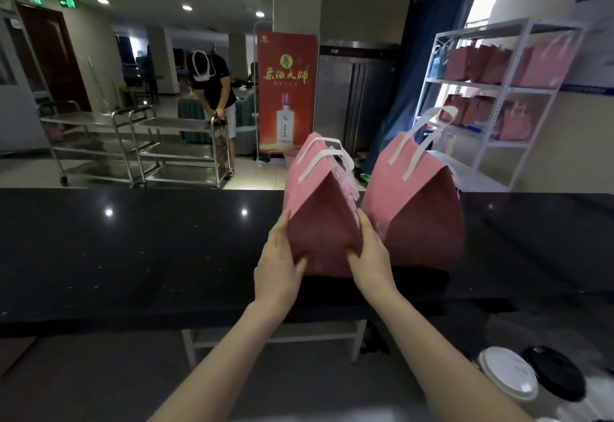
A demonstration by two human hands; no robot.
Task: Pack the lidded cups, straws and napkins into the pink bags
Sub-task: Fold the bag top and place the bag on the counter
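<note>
Pink bags stand side by side on the black worktop [133,248], two in number, touching or very nearly so. The near bag [324,222] is held between both hands: the left hand [277,265] lies flat against its left side and the right hand [372,262] against its right side, in the gap next to the second bag [422,209]. The fingers of both are straight and pressing, with the thumbs on the front face. Both bags have their tops drawn together and their white handles up, so they look packed and closed, though what is inside is hidden.

Low on the right, off the worktop, sit two lidded cups, seen only from above: a white-lidded cup [508,373] and a black-lidded cup [555,371] just beside it. By my judgement these two are still unpacked, so at least one more bag is left to fill. No straws and no napkins are in view, and no empty bag either.

A white shelf rack [465,83] well behind on the right carries more pink bags [478,62] on two levels, several on each; they are too blurred to count exactly. That store suggests the work is well advanced, with this pair close to joining it
</note>
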